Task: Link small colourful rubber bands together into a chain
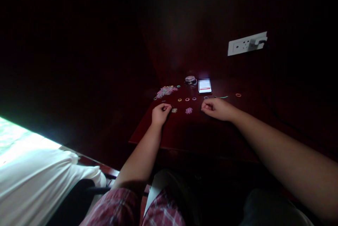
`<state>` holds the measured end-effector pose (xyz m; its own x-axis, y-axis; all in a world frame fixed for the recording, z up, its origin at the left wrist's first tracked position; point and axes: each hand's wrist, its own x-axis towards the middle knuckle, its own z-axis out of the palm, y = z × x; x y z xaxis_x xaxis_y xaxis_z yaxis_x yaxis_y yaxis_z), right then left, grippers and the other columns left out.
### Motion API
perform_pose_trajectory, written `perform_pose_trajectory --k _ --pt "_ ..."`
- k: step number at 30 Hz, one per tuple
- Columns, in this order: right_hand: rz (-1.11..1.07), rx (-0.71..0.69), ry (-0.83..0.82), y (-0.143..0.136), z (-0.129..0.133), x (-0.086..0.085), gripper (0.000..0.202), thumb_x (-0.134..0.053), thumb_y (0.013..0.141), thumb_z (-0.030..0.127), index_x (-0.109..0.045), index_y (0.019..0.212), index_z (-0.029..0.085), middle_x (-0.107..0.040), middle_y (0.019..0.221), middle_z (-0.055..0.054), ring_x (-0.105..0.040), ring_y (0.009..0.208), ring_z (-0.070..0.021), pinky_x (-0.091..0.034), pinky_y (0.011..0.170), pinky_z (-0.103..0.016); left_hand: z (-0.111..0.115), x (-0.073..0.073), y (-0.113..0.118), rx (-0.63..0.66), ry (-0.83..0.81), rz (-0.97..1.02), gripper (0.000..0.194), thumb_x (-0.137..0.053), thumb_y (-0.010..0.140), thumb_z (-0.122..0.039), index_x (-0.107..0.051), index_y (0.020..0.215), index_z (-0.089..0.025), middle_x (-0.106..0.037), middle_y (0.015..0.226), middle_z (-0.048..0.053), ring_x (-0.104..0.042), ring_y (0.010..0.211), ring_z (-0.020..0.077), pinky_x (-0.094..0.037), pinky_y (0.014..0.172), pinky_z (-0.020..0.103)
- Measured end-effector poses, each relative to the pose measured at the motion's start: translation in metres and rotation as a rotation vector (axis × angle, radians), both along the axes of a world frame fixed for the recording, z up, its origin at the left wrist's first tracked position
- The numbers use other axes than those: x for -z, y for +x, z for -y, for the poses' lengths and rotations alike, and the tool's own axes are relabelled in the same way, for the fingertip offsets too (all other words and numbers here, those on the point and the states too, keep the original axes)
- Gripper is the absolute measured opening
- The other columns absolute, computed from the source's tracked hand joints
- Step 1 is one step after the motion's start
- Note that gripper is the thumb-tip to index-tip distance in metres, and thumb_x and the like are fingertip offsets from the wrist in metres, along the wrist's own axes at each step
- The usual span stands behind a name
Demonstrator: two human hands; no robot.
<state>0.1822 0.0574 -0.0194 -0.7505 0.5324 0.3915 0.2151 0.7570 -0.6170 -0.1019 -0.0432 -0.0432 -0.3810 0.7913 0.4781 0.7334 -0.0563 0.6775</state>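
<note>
My left hand (160,114) rests on the dark red table with thumb and forefinger pinched together, just left of a small pile of yellowish bands (174,110). Whatever may be in that pinch is too small to see. To the right, my right hand (215,109) is closed with curled fingers, and its contents are hidden. Between the hands lies a pile of purple bands (188,111). Behind them is a row of single rings: a yellow one (180,100), a pink one (187,99), a lilac one (194,98) and a bluish one (206,98). A large mixed heap of small coloured bands (166,92) sits at the back left.
A lit phone (205,86) and a round clear container (190,79) stand at the back. A green strip (221,96) and an orange ring (238,95) lie to the right. The wall holds a socket panel (246,44) with a plug. White cloth (39,180) hangs at lower left.
</note>
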Motion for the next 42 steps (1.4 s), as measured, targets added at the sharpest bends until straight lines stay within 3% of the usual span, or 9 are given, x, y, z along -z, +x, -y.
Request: perform_pose_trajectory --k 11,17,23,26,30,35,39,42 --pt "0.005 0.02 0.022 0.0 -0.002 0.003 0.016 -0.057 0.079 0.032 -0.061 0.075 0.018 -0.053 0.061 0.001 -0.045 0.054 -0.0107 -0.032 0.053 -0.024 0.002 0.002 0.003 0.031 -0.061 -0.067 0.017 -0.065 0.075 -0.031 -0.071 0.086 -0.021 -0.071 0.081 0.002 -0.063 0.072 0.0146 -0.048 0.071 0.027" --pt "0.01 0.03 0.042 -0.001 -0.001 0.003 0.018 -0.055 0.08 0.034 -0.06 0.074 0.017 -0.054 0.061 0.0 -0.045 0.055 -0.011 -0.033 0.052 -0.024 0.003 0.003 0.007 0.06 -0.057 -0.093 0.017 -0.066 0.072 -0.021 -0.069 0.088 -0.019 -0.072 0.088 0.005 -0.064 0.079 0.0166 -0.051 0.076 0.03" --pt "-0.052 0.051 -0.001 -0.002 0.003 -0.002 0.019 -0.057 0.078 0.035 -0.06 0.073 0.017 -0.052 0.06 0.001 -0.044 0.053 -0.0109 -0.034 0.051 -0.023 -0.009 0.008 -0.007 -0.062 -0.068 -0.168 0.02 -0.054 0.08 -0.018 -0.066 0.096 -0.019 -0.069 0.096 0.005 -0.064 0.085 0.0181 -0.051 0.082 0.033" --pt "-0.165 0.14 -0.005 0.001 0.005 -0.005 0.02 -0.056 0.079 0.035 -0.059 0.071 0.017 -0.049 0.057 0.001 -0.042 0.052 -0.0109 -0.033 0.049 -0.024 -0.02 0.007 -0.032 -0.177 -0.089 -0.227 0.026 -0.046 0.084 -0.015 -0.062 0.105 -0.016 -0.065 0.108 0.01 -0.061 0.101 0.0202 -0.047 0.094 0.035" --pt "-0.311 0.282 0.022 0.005 0.004 -0.01 0.019 -0.056 0.08 0.033 -0.057 0.07 0.017 -0.046 0.055 0.001 -0.04 0.05 -0.0109 -0.031 0.048 -0.024 -0.031 0.004 -0.062 -0.217 -0.132 -0.299 0.032 -0.058 0.079 -0.02 -0.063 0.109 -0.015 -0.061 0.115 0.014 -0.056 0.113 0.0256 -0.039 0.104 0.039" --pt "-0.43 0.421 0.084 0.008 0.011 -0.018 0.021 -0.056 0.08 0.031 -0.053 0.064 0.018 -0.044 0.054 0.001 -0.039 0.049 -0.0107 -0.031 0.048 -0.025 -0.047 0.002 -0.071 -0.168 -0.207 -0.361 0.028 -0.059 0.081 -0.028 -0.068 0.105 -0.018 -0.066 0.111 0.012 -0.059 0.108 0.0241 -0.041 0.1 0.033" --pt "-0.586 0.59 0.124 0.011 0.011 -0.023 0.022 -0.055 0.08 0.028 -0.05 0.061 0.019 -0.046 0.053 0.0 -0.04 0.049 -0.0111 -0.032 0.048 -0.026 -0.061 0.002 -0.074 -0.16 -0.242 -0.373 0.02 -0.055 0.083 -0.029 -0.07 0.09 -0.018 -0.07 0.101 0.011 -0.063 0.096 0.0236 -0.045 0.089 0.031" --pt "-0.655 0.622 0.092 0.013 0.004 -0.021 0.023 -0.054 0.081 0.027 -0.049 0.06 0.019 -0.046 0.053 0.0 -0.041 0.049 -0.0108 -0.032 0.048 -0.025 -0.069 0.003 -0.08 -0.169 -0.267 -0.374 0.021 -0.052 0.085 -0.031 -0.068 0.084 -0.018 -0.071 0.092 0.011 -0.065 0.085 0.0234 -0.047 0.081 0.031"
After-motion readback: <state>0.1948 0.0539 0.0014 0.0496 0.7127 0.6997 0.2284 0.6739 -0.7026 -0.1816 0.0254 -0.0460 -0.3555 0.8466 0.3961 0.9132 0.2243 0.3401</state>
